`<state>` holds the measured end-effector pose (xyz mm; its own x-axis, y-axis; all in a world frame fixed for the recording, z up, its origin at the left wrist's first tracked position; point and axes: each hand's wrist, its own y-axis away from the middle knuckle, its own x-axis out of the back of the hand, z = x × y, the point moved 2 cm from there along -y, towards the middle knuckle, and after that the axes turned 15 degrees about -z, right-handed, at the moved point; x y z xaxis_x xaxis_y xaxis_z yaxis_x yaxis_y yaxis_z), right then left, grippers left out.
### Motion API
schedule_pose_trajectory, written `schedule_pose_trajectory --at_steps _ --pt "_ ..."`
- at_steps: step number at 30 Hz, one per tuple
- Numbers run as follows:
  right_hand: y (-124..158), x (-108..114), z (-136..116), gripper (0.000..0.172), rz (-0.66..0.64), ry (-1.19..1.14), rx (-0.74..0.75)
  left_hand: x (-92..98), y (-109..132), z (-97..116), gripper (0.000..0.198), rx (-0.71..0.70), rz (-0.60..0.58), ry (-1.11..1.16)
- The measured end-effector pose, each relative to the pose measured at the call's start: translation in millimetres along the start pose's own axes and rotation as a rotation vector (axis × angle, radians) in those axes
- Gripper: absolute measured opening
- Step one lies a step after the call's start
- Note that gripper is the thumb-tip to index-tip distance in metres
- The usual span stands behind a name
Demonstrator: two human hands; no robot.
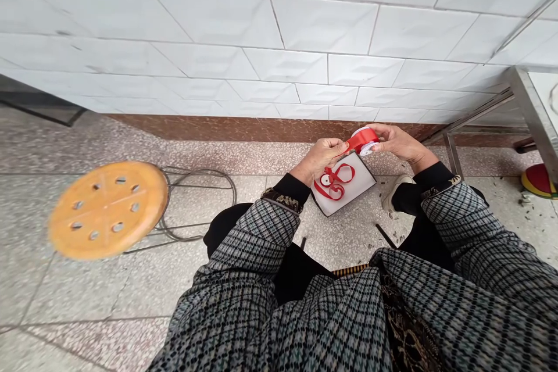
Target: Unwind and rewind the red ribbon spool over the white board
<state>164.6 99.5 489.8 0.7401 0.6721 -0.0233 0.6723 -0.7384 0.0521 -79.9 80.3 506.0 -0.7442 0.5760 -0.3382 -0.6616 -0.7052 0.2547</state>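
L hand [320, 160] pinches red ribbon [355, 142] in a narrow grip; R hand [394, 142] curls round spool [366, 148]. Spool's just above white card [361, 177], w/ ribbon loops [333, 181] on card. Keep ribbon flat, taut, no twists.

On my feed, the spool [362, 140] is sitting between the left hand [321, 160] and right hand [399, 142], just above a card [364, 180] lying on the floor [87, 302] with ribbon loops [335, 181] on it. A shoe [399, 192] is resting just right of the card, a stool [107, 210] is standing well left, and a wall [322, 29] is rising behind.
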Motion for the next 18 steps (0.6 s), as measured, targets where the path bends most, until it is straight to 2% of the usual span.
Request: schedule_pose_trajectory --at_steps 8,14,18 --pt "-10 -15 1 0.066 0.010 -0.244 0.137 9.9 -10 -18 0.061 -0.142 -0.057 0.020" --pt "-20 -35 10 0.068 0.117 -0.437 0.191 0.6 -18 -28 0.066 -0.259 -0.001 0.134" --pt "-27 -47 15 0.064 0.150 -0.482 0.256 -5.7 -21 -30 0.071 -0.250 -0.041 0.214"
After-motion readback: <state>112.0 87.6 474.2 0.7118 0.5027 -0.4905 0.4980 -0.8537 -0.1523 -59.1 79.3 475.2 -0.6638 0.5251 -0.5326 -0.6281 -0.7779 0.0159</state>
